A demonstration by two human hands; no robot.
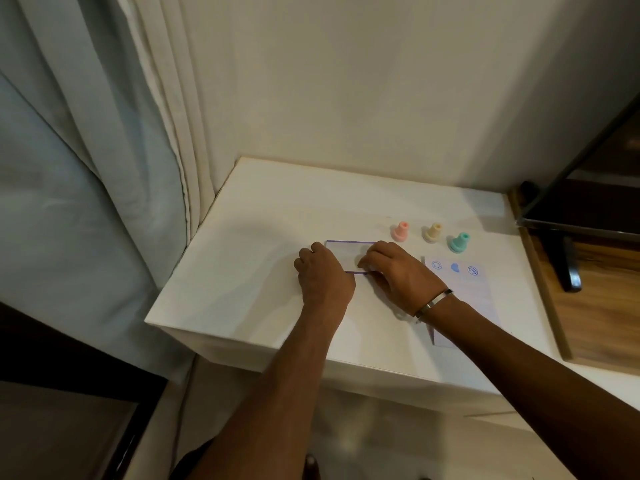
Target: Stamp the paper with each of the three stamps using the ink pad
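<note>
**Both hands on the ink pad case**

Left hand [323,275] and right hand [398,271] curl fingers onto the flat rectangular purple-edged ink pad case [350,255] on the matte white surface [242,265]. At 3 o'clock: thin paper sheet [460,275], three blue imprints. At 1 o'clock: knob-shaped pink stamp [401,232], cream stamp [433,233], teal stamp [459,242], upright.

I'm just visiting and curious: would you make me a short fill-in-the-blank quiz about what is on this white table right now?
1. The white paper sheet already carries ___ blue stamped marks.
2. Of the three small plastic stamps, the mint-green one stands farthest to the ___.
3. Both the left hand and the right hand rest on the flat, purple-edged ___.

Missing words: three; right; ink pad
</note>
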